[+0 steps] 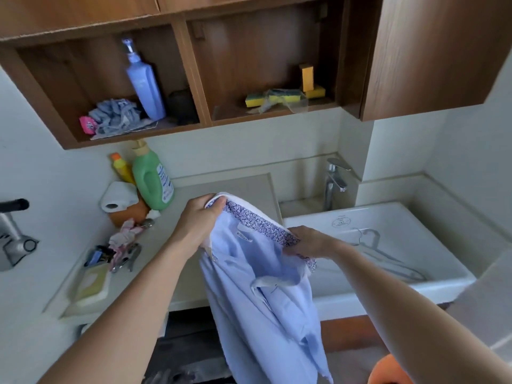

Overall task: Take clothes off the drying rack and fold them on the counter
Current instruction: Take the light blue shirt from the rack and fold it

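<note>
Soft, even daylight, perhaps from the right; weak shadows; slightly blurred throughout; edges bowed by wide-angle.

Mid-frame, the left hand [198, 221] and right hand [310, 242] grip the collar of a light blue shirt [263, 306], which hangs down over the counter [221, 187] edge. A wire hanger [385, 253] lies in the white sink [401, 217] at right. At left stand a green detergent bottle [152, 180] and a toilet roll [117, 196].
</note>
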